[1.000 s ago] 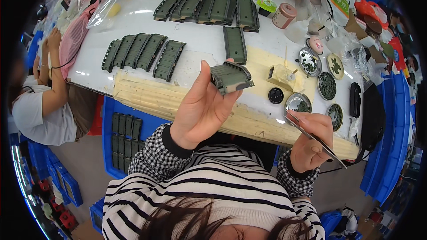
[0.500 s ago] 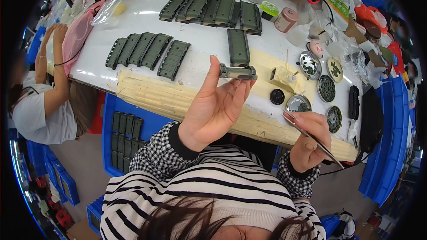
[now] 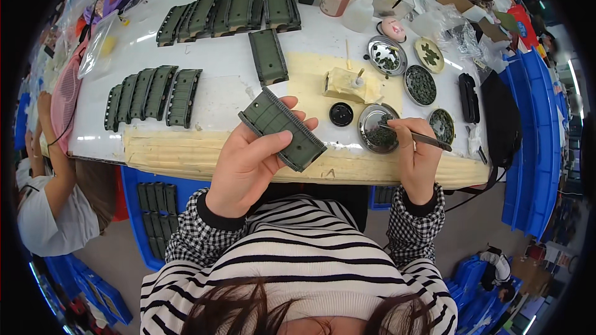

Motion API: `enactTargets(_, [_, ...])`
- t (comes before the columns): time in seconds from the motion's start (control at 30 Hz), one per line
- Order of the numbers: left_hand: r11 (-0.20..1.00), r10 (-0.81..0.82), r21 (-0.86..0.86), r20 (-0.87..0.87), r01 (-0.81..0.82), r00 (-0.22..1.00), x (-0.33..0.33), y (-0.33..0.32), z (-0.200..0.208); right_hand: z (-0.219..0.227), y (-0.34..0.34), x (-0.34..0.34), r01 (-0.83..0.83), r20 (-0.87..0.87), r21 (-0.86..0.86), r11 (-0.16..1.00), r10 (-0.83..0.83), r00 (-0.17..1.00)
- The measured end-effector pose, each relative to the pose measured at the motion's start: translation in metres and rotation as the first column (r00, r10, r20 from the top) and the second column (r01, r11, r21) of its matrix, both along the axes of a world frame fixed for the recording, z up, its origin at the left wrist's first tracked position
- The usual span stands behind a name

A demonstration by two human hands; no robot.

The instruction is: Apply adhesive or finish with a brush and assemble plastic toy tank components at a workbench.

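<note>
A dark green rectangular panel (image 3: 268, 116) with ridged long edges lies tilted in my left hand (image 3: 245, 164), its thumb pressed across the face and the fingers behind. My right hand (image 3: 419, 160) pinches a pair of metal tweezers (image 3: 433, 142). Their tips reach into a round metal dish (image 3: 369, 113) that holds many small dark green pieces (image 3: 380, 138). Whether the tips grip a piece is too small to tell. Beside that dish sits a small round black pot (image 3: 341, 114).
Similar green panels stand in rows at the back (image 3: 242, 9) and left (image 3: 143, 93), with one single panel (image 3: 268, 56) nearer. More dishes of pieces (image 3: 420, 85) lie right. A tape-wrapped block (image 3: 347, 84) stands mid-table. Left sits another person (image 3: 53, 205). Blue crates (image 3: 528, 142) edge the right.
My left hand has turned the panel from edge-on to face-up and lowered it. My right hand has moved the tweezers forward into the metal dish. The whole view has shifted.
</note>
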State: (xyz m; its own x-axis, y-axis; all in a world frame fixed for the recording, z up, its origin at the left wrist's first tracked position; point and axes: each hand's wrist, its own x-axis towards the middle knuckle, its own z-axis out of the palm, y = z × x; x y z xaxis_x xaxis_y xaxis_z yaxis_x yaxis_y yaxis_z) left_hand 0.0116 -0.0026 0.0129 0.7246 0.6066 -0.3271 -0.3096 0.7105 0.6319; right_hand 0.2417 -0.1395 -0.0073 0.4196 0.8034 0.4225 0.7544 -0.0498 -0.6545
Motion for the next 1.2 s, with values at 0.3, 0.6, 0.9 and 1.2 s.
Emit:
enactTargets(0.3, [0.981,-0.045,0.190,-0.002,0.045,0.999,0.002,-0.005,0.006,0.001,0.006,0.001,-0.006,0.063,-0.014,1.000,0.007,0.998])
enactTargets(0.6, [0.979,-0.128,0.160,-0.018,0.129,0.992,0.003,-0.009,-0.007,0.003,0.003,0.001,0.044,-0.041,-0.029,0.999,-0.045,0.998])
enactTargets(0.9, [0.977,-0.145,0.157,0.007,0.142,0.989,0.004,-0.010,-0.010,0.002,0.004,0.002,0.039,-0.012,-0.059,0.997,-0.040,0.999])
enactTargets(1.2, [0.978,-0.165,0.130,0.023,0.161,0.986,0.004,-0.013,-0.013,0.000,0.006,0.001,0.017,-0.050,-0.055,0.998,-0.020,0.999])
